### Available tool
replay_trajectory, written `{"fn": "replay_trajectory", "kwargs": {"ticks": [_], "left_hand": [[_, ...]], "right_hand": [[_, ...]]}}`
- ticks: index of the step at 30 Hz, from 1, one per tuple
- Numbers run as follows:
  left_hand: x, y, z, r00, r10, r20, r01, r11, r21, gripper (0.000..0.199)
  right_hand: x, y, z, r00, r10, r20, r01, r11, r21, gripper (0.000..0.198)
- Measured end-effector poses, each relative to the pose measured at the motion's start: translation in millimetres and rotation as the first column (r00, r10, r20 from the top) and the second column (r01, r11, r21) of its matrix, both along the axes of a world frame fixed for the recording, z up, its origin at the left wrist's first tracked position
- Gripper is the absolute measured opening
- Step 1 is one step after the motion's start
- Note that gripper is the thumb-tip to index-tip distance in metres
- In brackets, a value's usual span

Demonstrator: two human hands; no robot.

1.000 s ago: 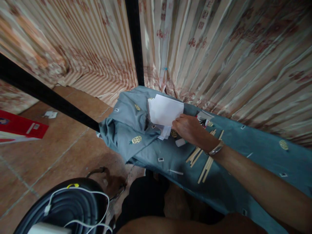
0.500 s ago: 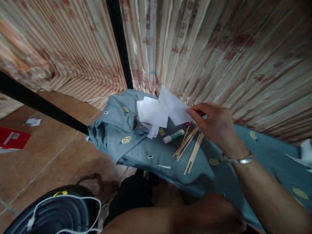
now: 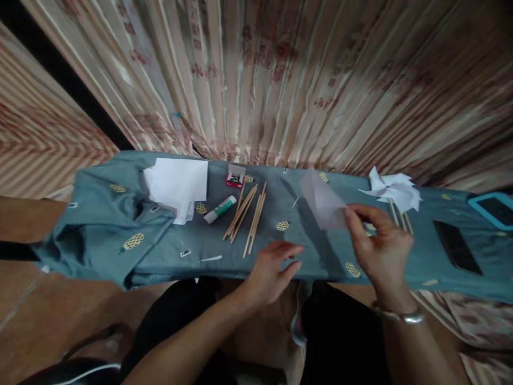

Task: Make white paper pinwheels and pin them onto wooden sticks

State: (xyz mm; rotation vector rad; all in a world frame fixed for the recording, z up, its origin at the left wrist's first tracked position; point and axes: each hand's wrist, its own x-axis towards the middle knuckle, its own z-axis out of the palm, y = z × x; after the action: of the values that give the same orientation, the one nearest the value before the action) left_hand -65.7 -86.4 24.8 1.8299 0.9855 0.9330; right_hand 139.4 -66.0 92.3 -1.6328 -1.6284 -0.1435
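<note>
My right hand (image 3: 374, 240), with a silver bracelet at its wrist, pinches the corner of a white sheet of paper (image 3: 323, 203), held up over the cloth and blurred by motion. My left hand (image 3: 274, 267) hovers at the table's near edge, thumb and fingers apart, holding nothing. To its upper left lie several thin wooden sticks (image 3: 256, 222) and a glue stick (image 3: 220, 209) with a green-and-white label. A stack of white paper (image 3: 176, 182) rests farther left. Behind the sticks stands an opened small red box (image 3: 235, 176) with dark metallic bits inside.
Several white paper pinwheels (image 3: 395, 190) on sticks lie at the right, near a dark phone (image 3: 457, 247) and a blue-framed device (image 3: 492, 208). A grey-blue pineapple-print cloth (image 3: 160, 246) covers the narrow table. A striped curtain (image 3: 256, 80) hangs directly behind it.
My right hand has carried the sheet away from the paper stack, rightward past the sticks. My left hand has come up to the table edge with fingers apart. The view has swung right.
</note>
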Motion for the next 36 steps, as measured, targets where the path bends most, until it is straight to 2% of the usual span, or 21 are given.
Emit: {"fn": "replay_trajectory", "kwargs": {"ticks": [2, 5, 8, 12, 14, 17, 19, 22, 26, 29, 32, 34, 36], "left_hand": [[-4, 4, 2.0, 0.994, 0.091, -0.067, -0.078, 0.982, 0.172, 0.047], [-8, 7, 2.5, 0.964, 0.136, -0.228, -0.040, 0.924, 0.381, 0.059], [-7, 9, -2.9, 0.916, 0.079, -0.394, 0.099, 0.906, 0.413, 0.055], [-3, 16, -15.5, 0.871, -0.022, -0.490, 0.199, 0.928, 0.314, 0.034], [-3, 22, -20.7, 0.870, -0.032, -0.492, 0.192, 0.941, 0.278, 0.024], [-3, 30, -24.9, 0.880, -0.039, -0.474, 0.163, 0.961, 0.223, 0.022], [-3, 34, -26.6, 0.890, -0.039, -0.453, 0.146, 0.968, 0.203, 0.024], [-1, 40, -30.6, 0.906, -0.009, -0.423, 0.110, 0.971, 0.214, 0.024], [1, 44, -34.9, 0.923, 0.072, -0.378, 0.020, 0.972, 0.235, 0.035], [3, 41, -32.0, 0.912, 0.125, -0.391, 0.014, 0.943, 0.334, 0.048], [10, 32, -29.7, 0.868, 0.064, -0.493, 0.184, 0.880, 0.437, 0.046], [16, 24, -31.9, 0.827, 0.002, -0.563, 0.299, 0.845, 0.443, 0.045], [22, 17, -35.9, 0.785, -0.026, -0.619, 0.352, 0.841, 0.411, 0.050]], "right_hand": [[-4, -16, -8, 0.954, 0.165, 0.250, -0.154, 0.986, -0.062, 0.018], [-16, -33, -27, 0.850, 0.326, 0.415, -0.248, 0.941, -0.231, 0.022], [-23, -45, -43, 0.808, 0.443, 0.388, -0.329, 0.886, -0.326, 0.023], [-13, -49, -48, 0.845, 0.519, 0.130, -0.426, 0.799, -0.423, 0.020], [1, -45, -50, 0.879, 0.476, -0.038, -0.441, 0.779, -0.446, 0.018], [26, -35, -55, 0.912, 0.314, -0.264, -0.406, 0.788, -0.463, 0.025], [37, -26, -60, 0.886, 0.224, -0.405, -0.408, 0.791, -0.456, 0.023], [42, -11, -70, 0.846, 0.125, -0.519, -0.390, 0.809, -0.439, 0.023], [37, 8, -87, 0.824, 0.004, -0.567, -0.299, 0.853, -0.428, 0.025], [35, 19, -97, 0.832, -0.017, -0.555, -0.250, 0.881, -0.401, 0.023], [33, 27, -102, 0.863, -0.015, -0.506, -0.211, 0.898, -0.386, 0.022], [32, 31, -104, 0.880, -0.007, -0.476, -0.195, 0.906, -0.375, 0.021], [30, 33, -106, 0.892, 0.001, -0.452, -0.180, 0.918, -0.353, 0.019]]}}
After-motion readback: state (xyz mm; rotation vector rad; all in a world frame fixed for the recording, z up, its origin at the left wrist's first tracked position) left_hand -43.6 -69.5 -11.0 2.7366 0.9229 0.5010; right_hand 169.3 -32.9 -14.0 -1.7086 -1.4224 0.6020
